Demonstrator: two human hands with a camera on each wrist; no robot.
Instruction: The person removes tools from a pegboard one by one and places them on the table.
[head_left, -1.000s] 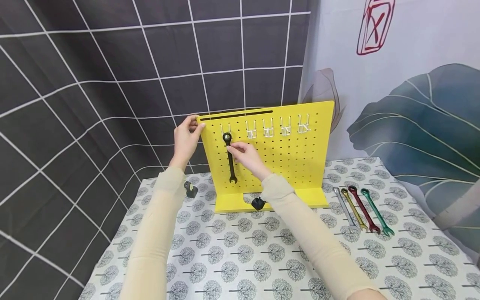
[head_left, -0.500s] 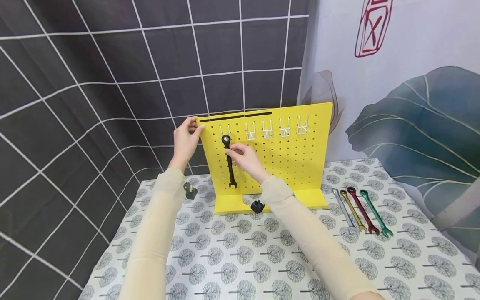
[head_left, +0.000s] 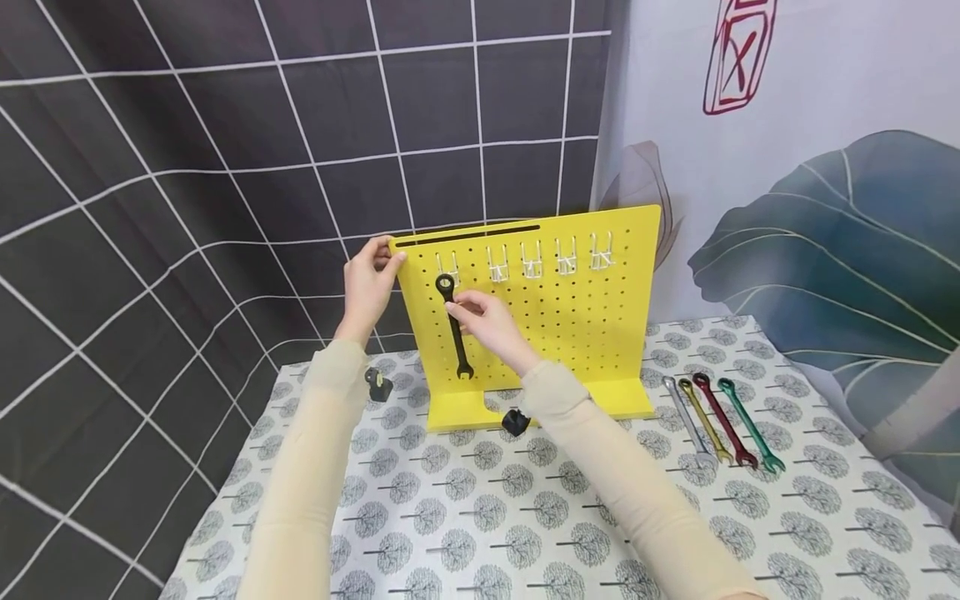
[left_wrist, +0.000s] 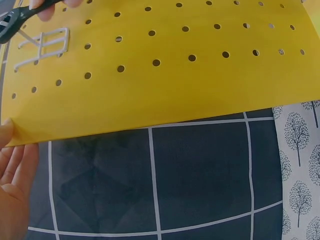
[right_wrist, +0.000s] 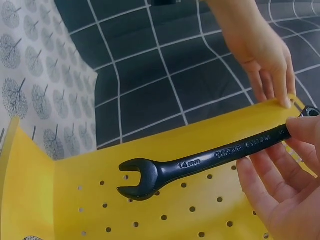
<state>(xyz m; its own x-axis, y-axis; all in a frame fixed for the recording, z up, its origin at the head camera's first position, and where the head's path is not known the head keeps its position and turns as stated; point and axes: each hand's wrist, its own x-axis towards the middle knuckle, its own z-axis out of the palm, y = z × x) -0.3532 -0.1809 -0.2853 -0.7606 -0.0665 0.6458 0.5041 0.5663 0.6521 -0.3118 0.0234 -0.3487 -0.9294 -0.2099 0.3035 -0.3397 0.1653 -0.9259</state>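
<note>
My right hand [head_left: 491, 323] pinches a black combination wrench [head_left: 456, 329] near its ring end, thumb in front and fingers behind. The wrench hangs nearly upright before the yellow pegboard [head_left: 577, 333], its open end down; "14mm" is stamped on the shank in the right wrist view. In the left wrist view, the ring end sits right at the tip of the leftmost white hook [left_wrist: 45, 44]. With thumb in front and fingers behind, my left hand [head_left: 369, 287] grips the board's upper left corner.
Several more white hooks [head_left: 532, 260] line the board's upper part. To its right, silver [head_left: 686, 417], gold [head_left: 705, 421], red [head_left: 723, 419] and green [head_left: 750, 425] wrenches lie side by side on the tree-print tablecloth [head_left: 487, 500]. A dark gridded curtain [head_left: 300, 192] hangs behind.
The wrench's ring end has shifted slightly left, and the hook no longer shows through its hole. The left hand keeps its grip on the board corner. The head view has tilted a little.
</note>
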